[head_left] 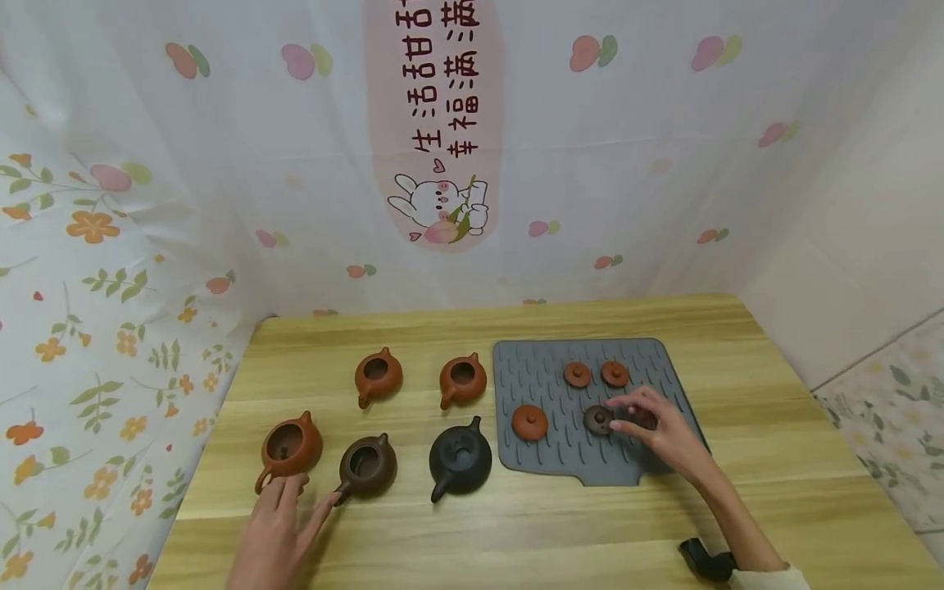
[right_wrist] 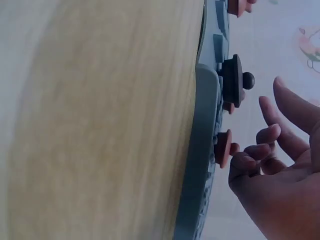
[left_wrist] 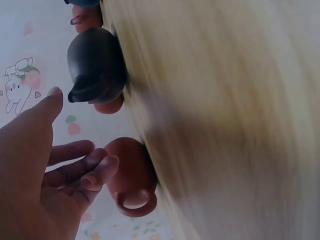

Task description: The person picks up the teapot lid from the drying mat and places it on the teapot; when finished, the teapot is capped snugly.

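Far L of L hand, a flowered curtain (head_left: 88,344) hangs down. L hand (head_left: 273,528) is loose, fingers part bent, thumb spread wide, w/ nothing gripped; L wrist view shows a gap btwn thumb & fingers. Just ahead of its fingers sits the front orange pot (head_left: 311,442), open-topped, handle toward the hand; can't tell if fingertips touch it. Right by the thumb tip: brown pot (head_left: 385,477), also open-topped, handle pointing at the hand; contact w/ thumb unclear too. Farther ahead & a bit R of L hand, a small orange pot (head_left: 391,385), mouth uncovered. Next over, btwn the hands, black pot (head_left: 463,460), handle angled back toward the person, its top looks covered; beyond it, another orange pot (head_left: 474,388), open-topped. Then grey mat (head_left: 546,460), running under R hand & out to its L. On it, L of R hand, the biggest red lid (head_left: 529,423); ahead of the hand, two small red lids (head_left: 578,374) side by side. Dark lid (head_left: 597,420) lies flat, knob up, right at R hand's fingertips. R hand (head_left: 658,428) has thumb & index apart, other fingers curled loosely; R wrist view shows thumb clear of the dark lid's knob. Nearer the person, by R forearm, a black pipe-shaped thing (head_left: 704,561) lies on the table (head_left: 560,541), next to a pale sleeve (head_left: 770,579).
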Demonstrator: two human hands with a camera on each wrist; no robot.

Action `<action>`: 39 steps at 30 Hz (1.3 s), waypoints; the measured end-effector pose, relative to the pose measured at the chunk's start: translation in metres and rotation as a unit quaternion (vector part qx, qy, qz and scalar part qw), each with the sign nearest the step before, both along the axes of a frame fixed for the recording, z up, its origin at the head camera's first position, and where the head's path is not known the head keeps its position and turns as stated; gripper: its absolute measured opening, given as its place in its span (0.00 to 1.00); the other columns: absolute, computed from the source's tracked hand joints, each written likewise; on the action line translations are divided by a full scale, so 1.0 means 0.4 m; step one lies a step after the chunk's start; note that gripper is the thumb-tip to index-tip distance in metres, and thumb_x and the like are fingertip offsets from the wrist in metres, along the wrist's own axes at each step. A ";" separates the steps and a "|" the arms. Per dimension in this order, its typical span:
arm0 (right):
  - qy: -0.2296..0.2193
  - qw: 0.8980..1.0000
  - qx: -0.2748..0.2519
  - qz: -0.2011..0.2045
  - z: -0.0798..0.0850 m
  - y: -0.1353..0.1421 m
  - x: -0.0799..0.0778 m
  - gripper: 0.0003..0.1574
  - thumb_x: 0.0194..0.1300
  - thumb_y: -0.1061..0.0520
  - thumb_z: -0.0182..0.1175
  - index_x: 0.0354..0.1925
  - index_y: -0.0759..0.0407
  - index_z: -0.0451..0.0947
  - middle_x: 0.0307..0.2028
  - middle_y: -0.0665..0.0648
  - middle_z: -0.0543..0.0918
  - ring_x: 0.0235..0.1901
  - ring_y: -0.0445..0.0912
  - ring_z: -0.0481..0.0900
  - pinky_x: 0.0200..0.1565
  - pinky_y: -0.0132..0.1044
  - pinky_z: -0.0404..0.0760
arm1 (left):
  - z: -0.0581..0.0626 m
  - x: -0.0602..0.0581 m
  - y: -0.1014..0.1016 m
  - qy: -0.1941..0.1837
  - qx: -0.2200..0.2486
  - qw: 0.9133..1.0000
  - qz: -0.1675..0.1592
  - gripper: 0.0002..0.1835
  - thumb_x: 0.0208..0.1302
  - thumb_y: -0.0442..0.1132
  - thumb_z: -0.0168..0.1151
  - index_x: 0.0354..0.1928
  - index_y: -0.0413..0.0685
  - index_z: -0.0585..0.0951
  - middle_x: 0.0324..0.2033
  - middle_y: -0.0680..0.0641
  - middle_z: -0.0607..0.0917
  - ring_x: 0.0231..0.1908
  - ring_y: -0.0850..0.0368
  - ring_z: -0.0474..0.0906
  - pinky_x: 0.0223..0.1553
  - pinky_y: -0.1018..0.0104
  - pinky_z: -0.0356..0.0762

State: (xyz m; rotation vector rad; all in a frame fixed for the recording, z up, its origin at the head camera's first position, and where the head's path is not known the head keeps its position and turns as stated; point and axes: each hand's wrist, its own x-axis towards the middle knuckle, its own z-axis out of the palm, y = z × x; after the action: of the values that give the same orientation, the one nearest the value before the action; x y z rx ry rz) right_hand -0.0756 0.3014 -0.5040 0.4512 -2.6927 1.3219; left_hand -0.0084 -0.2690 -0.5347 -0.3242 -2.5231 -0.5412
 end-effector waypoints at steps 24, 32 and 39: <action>-0.089 0.996 -0.008 0.000 -0.017 0.001 -0.032 0.14 0.71 0.61 0.74 0.54 0.57 0.89 0.40 0.54 0.74 0.37 0.43 0.67 0.37 0.36 0.68 | -0.050 -0.041 0.029 0.006 -0.007 0.995 -0.103 0.19 0.84 0.57 0.61 0.39 0.50 0.78 0.33 0.55 0.72 0.31 0.63 0.65 0.30 0.57 0.67; -0.080 0.997 -0.006 0.002 -0.021 0.000 -0.035 0.13 0.70 0.63 0.74 0.52 0.57 0.89 0.40 0.54 0.74 0.37 0.43 0.67 0.37 0.35 0.69 | -0.041 -0.040 0.040 0.011 -0.024 0.994 -0.110 0.22 0.86 0.58 0.55 0.35 0.52 0.79 0.30 0.56 0.71 0.29 0.64 0.63 0.28 0.60 0.66; -0.082 0.997 0.003 -0.008 -0.027 -0.005 -0.038 0.12 0.68 0.64 0.75 0.49 0.57 0.89 0.38 0.53 0.73 0.37 0.42 0.68 0.37 0.35 0.69 | -0.087 -0.046 0.022 -0.007 -0.014 0.993 -0.113 0.24 0.89 0.59 0.49 0.38 0.51 0.81 0.30 0.57 0.71 0.30 0.65 0.64 0.28 0.62 0.67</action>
State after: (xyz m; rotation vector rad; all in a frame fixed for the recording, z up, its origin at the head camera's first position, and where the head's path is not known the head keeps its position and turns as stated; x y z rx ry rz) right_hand -0.0908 0.2994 -0.5148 0.3344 -2.8257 1.4065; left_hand -0.0266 -0.2602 -0.5696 -0.6248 -2.5254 -0.5971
